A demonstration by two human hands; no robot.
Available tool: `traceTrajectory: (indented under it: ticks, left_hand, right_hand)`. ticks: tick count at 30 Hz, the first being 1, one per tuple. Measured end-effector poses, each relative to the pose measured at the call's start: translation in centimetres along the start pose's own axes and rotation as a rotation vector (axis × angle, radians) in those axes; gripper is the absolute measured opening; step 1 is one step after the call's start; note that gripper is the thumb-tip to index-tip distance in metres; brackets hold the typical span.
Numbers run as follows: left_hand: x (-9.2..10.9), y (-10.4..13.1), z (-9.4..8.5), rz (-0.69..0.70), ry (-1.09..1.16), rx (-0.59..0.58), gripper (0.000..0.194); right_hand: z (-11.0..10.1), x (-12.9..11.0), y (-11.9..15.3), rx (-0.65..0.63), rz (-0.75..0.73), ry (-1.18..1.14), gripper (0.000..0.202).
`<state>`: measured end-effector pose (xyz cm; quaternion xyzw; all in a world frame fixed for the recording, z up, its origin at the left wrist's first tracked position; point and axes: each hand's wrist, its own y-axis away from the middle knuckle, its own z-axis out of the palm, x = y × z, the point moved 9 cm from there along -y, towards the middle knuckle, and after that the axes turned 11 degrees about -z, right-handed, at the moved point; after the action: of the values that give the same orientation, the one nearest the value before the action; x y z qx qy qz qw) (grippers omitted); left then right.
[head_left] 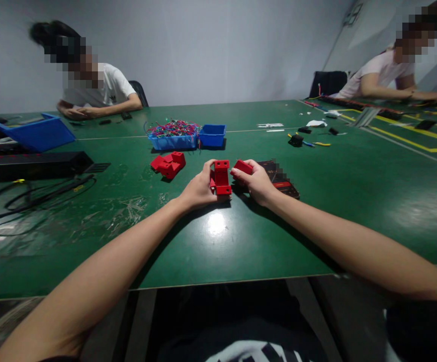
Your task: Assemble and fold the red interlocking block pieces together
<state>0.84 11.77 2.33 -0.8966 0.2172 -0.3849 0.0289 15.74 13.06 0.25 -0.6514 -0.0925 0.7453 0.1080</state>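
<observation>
My left hand (202,185) is closed around a red bracket-like block (222,177), whose recessed face with small holes in its ends points towards me. To the right of it, my right hand (258,182) grips a second red block (243,166) between thumb and fingers. A small gap separates the two blocks. Part of each is hidden behind my fingers. Several more red blocks (171,165) lie in a small heap on the table, left of my hands. Behind my right hand lies a dark, flat phone-like object (286,187), partly covered by the hand.
On the green table (218,251), a blue bin (175,142) holds many coloured wires beside a smaller blue bin (213,136). At left are a tilted blue tray (39,133), a long black device (33,167) and black cables (52,193). Pliers (309,143) lie at right. Two people sit across.
</observation>
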Motion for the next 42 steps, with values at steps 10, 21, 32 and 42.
traceTrajectory:
  ticks: [10,21,32,42]
  left_hand:
    - [0.04,0.06,-0.06,0.011,0.021,0.003,0.101]
    - [0.18,0.09,-0.12,0.018,0.008,0.004,0.1]
    - [0.03,-0.06,-0.01,0.013,0.005,0.0,0.102]
    - [0.28,0.05,-0.14,0.02,0.001,0.005,0.099]
  right_hand:
    - [0.2,0.02,0.09,0.004,0.051,-0.05,0.042]
    - [0.05,0.01,0.18,0.022,0.067,-0.039,0.05]
    - [0.01,0.5,-0.12,0.027,0.043,-0.029,0.054]
    - [0.43,0.73,-0.19,-0.048,0.073,-0.027,0.056]
